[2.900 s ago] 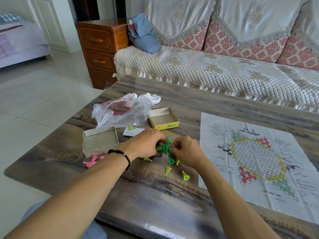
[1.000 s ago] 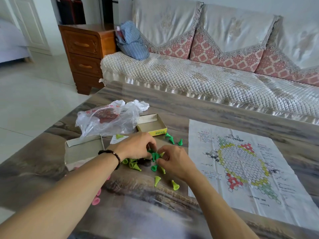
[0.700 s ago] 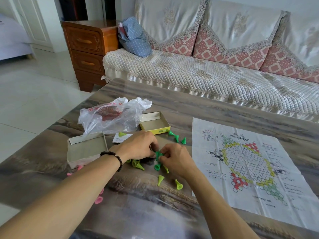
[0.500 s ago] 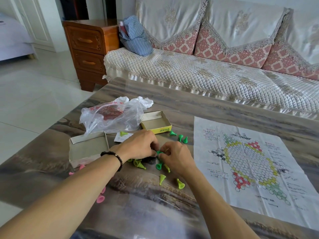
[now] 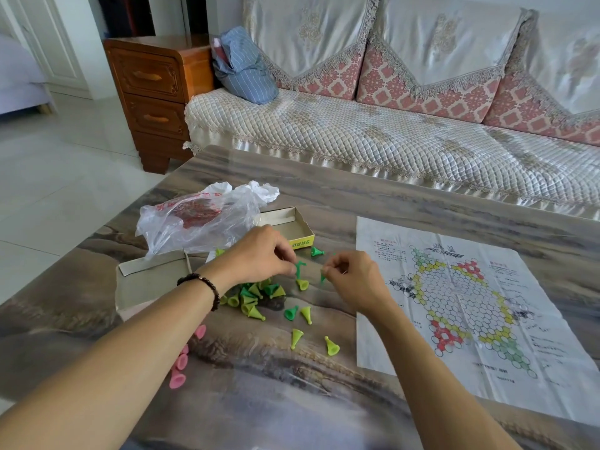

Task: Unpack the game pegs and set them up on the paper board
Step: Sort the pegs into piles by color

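Note:
Several green cone pegs (image 5: 251,298) lie in a loose heap on the marbled table, with a few more scattered toward me (image 5: 331,346). My left hand (image 5: 259,256) pinches a green plastic sprue piece (image 5: 299,267) just above the heap. My right hand (image 5: 352,277) pinches a small dark green peg (image 5: 323,277) a short way to the right of it. The paper board (image 5: 467,306) with its coloured star of circles lies flat on the right, with no pegs on it. Pink pegs (image 5: 178,373) lie at the left, partly behind my forearm.
A crumpled clear plastic bag (image 5: 198,219) rests over an open grey box half (image 5: 147,280). The yellow box half (image 5: 293,227) stands open behind my left hand. A sofa (image 5: 389,138) runs along the far table edge, and a wooden cabinet (image 5: 156,95) stands at its left.
My hands have drawn apart: the right one pulled a green peg off to the right while the left kept the sprue. The heap of green pegs under my left hand now shows.

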